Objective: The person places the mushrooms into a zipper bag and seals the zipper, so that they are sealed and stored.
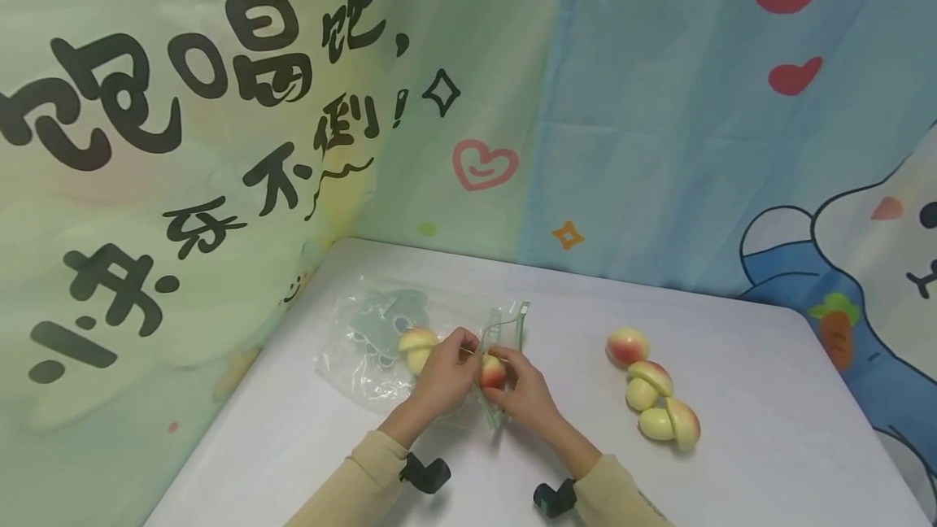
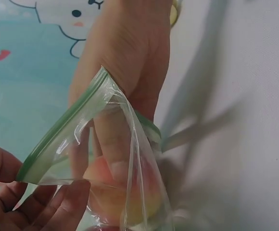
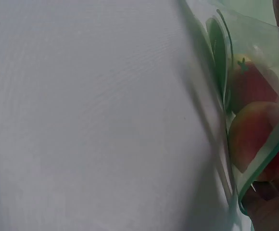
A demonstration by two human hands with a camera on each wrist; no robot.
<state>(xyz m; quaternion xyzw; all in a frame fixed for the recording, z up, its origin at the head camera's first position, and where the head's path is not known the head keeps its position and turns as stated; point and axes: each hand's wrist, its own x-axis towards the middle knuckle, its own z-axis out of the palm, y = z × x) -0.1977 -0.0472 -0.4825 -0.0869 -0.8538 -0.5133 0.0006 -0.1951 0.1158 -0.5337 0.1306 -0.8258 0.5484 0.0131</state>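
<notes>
Clear plastic bag (image 1: 359, 381), pinched at green rim (image 2: 60, 126) by fingers of left hand (image 1: 445, 376). Glossy red-and-yellow round fruit (image 1: 493, 372) just inside bag mouth, gripped in right hand (image 1: 525, 390). Possible snag on soft rim, or roll-out, from sagging mouth or early release.

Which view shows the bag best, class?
The head view: the bag fits fully in frame, though partly covered. The left wrist view shows its green edge closer, cropped below; the right wrist view, only part, cropped right.
</notes>
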